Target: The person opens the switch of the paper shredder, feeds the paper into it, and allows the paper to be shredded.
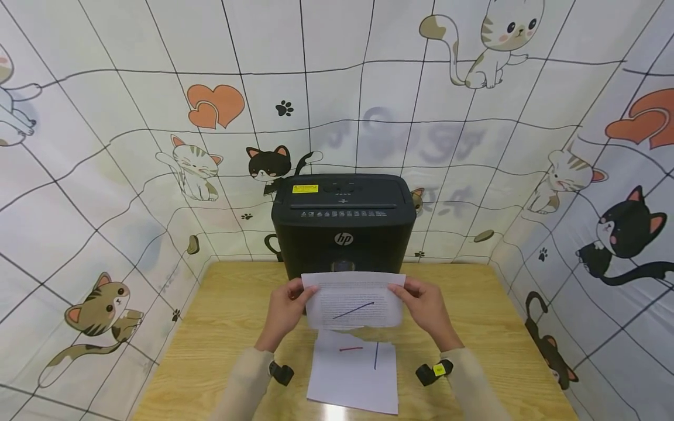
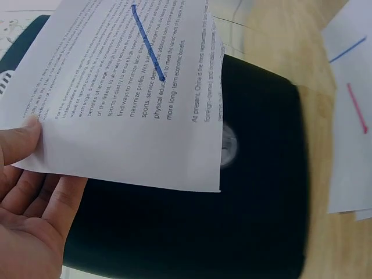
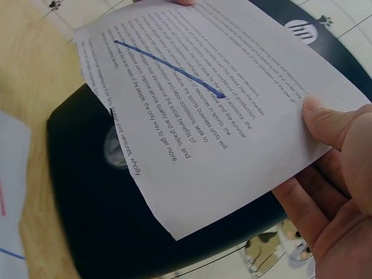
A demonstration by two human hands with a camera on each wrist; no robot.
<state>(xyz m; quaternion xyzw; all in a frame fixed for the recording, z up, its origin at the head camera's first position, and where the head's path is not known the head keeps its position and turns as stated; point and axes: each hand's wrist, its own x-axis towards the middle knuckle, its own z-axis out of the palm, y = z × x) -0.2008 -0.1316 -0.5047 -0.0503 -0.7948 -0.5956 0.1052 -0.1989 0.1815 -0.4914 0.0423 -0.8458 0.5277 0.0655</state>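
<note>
Both hands hold one torn sheet of printed paper (image 1: pixel 354 298) in front of a black HP shredder (image 1: pixel 316 240). A slanted blue pen line crosses its text, and its lower edge is ragged. The left hand (image 1: pixel 286 307) pinches the left side, thumb on the printed face and fingers behind. On the opposite side the right hand (image 1: pixel 425 304) pinches the paper the same way. In the right wrist view, the thumb of the right hand (image 3: pixel 343 174) presses on the print. The shredder's top slot lies beyond the sheet.
More sheets of paper (image 1: pixel 353 380) with red and blue pen marks lie on the wooden table (image 1: pixel 226 327), nearer the person. A cloth (image 1: pixel 337 93) with cat drawings covers the walls behind and at both sides. Each wrist wears a small black camera.
</note>
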